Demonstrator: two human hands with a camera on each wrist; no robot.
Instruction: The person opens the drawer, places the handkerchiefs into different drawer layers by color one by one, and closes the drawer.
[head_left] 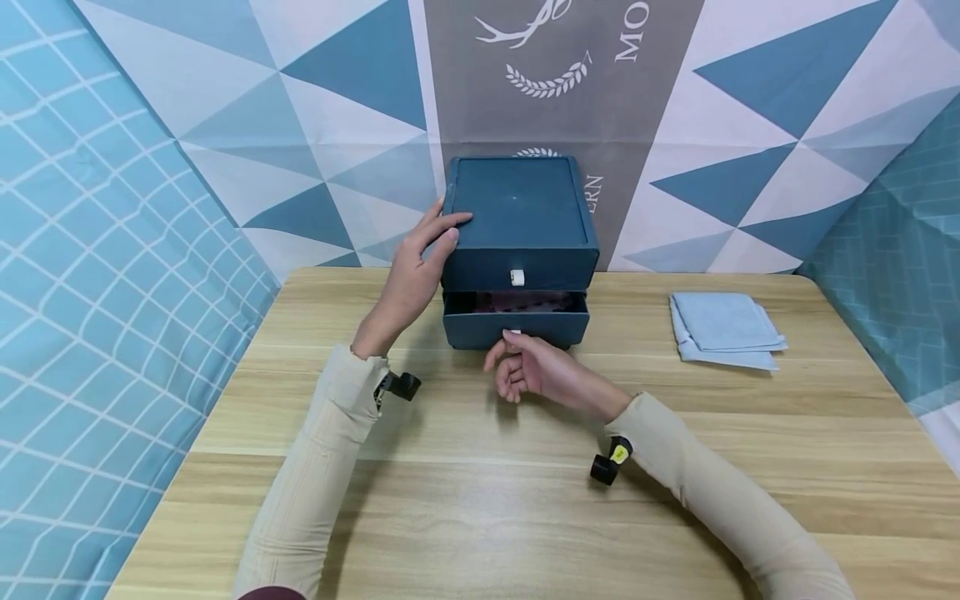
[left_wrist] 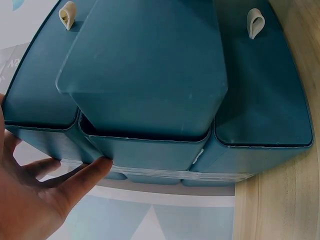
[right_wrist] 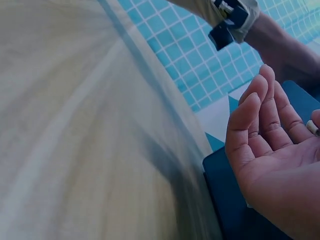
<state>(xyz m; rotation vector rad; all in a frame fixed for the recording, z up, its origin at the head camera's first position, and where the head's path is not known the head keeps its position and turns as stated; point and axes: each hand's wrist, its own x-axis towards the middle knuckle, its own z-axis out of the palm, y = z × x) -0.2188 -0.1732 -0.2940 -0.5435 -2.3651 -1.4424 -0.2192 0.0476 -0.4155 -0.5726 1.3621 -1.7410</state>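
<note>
A dark blue drawer cabinet [head_left: 517, 204] stands at the back of the table. Its upper drawer [head_left: 480, 268], with a white pull tab [head_left: 517, 277], is closed. The lower drawer [head_left: 480, 331] is partly pulled out, showing something dark inside. My left hand [head_left: 412, 267] rests against the cabinet's left side, with its thumb and a finger over the top edge. My right hand [head_left: 543, 371] is in front of the lower drawer; its thumb touches the small white pull loop [right_wrist: 312, 128]. The other fingers of that hand are loosely bent, holding nothing.
A folded light blue cloth [head_left: 727, 329] lies on the wooden table [head_left: 480, 500], to the right of the cabinet. Patterned sheets [head_left: 360, 108] hang close behind the cabinet, and a blue grid sheet [head_left: 112, 292] borders the left side.
</note>
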